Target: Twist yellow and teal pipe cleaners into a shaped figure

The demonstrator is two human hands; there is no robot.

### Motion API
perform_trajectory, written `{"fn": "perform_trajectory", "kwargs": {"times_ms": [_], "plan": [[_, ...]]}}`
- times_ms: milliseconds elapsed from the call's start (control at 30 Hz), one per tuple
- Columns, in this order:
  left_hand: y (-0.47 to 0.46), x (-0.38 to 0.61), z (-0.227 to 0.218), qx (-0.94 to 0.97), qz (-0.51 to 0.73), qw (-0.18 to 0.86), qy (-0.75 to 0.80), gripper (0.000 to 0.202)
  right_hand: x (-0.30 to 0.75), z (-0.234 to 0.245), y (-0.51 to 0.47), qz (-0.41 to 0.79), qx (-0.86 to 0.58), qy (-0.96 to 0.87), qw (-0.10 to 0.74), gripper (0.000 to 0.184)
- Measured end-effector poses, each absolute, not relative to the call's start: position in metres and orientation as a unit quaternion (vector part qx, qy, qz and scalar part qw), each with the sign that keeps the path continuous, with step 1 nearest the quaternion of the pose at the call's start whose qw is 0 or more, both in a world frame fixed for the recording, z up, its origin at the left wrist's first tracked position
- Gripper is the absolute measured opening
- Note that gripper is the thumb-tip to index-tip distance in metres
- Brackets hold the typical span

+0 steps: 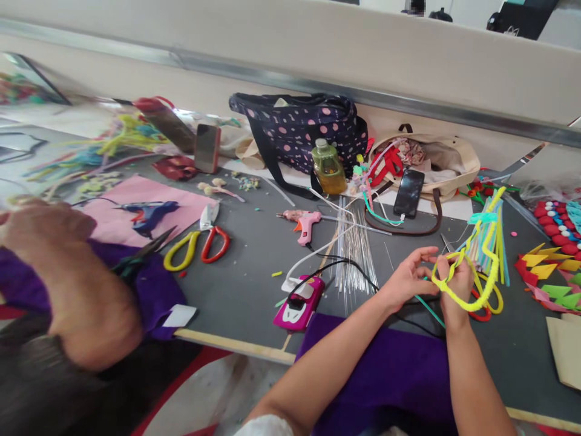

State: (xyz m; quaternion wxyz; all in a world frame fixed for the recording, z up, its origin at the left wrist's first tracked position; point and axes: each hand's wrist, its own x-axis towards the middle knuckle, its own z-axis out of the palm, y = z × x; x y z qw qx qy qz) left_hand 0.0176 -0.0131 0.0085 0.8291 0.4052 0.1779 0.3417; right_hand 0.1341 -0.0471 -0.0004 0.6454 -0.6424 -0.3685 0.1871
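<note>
A yellow pipe cleaner (pixel 472 306), bent into a loose loop with a twisted stretch, is between my two hands near the table's front right. My right hand (pixel 457 284) is closed around its twisted part. From the left, my left hand (pixel 406 280) meets the loop with bent fingers and thumb at its edge; its exact pinch is partly hidden. Just behind stands a bundle of pastel pipe cleaners (pixel 488 233) tied with a turquoise band. Scissors with red and yellow handles (pixel 483 312) lie partly hidden behind my right hand.
A pink glue gun (pixel 303 224), thin metal wires (pixel 356 248) and a magenta car-shaped power strip (pixel 299 303) lie left of my hands. A phone (pixel 409 192) and bottle (pixel 327 166) stand behind. Another person's arm (pixel 68 272) works at left, near scissors (pixel 215 236). Folded-paper pieces (pixel 551 272) lie right.
</note>
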Motion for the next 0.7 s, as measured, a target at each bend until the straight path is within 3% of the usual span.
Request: {"fn": "perform_trajectory", "kwargs": {"times_ms": [100, 233, 367, 700], "plan": [[-0.018, 0.021, 0.005, 0.492, 0.375, 0.758, 0.208, 0.083, 0.137, 0.000, -0.047, 0.152, -0.686, -0.369, 0.608, 0.021], [-0.019, 0.022, 0.002, 0.528, 0.418, 0.697, 0.246, 0.064, 0.135, 0.002, -0.048, 0.155, -0.675, -0.375, 0.617, 0.018], [-0.017, 0.021, 0.008, 0.458, 0.423, 0.744, 0.242, 0.047, 0.133, 0.005, -0.048, 0.177, -0.641, -0.368, 0.650, 0.020], [-0.006, 0.010, 0.018, 0.341, 0.390, 0.833, 0.192, 0.047, 0.132, 0.006, -0.047, 0.256, -0.552, -0.352, 0.711, 0.019]]}}
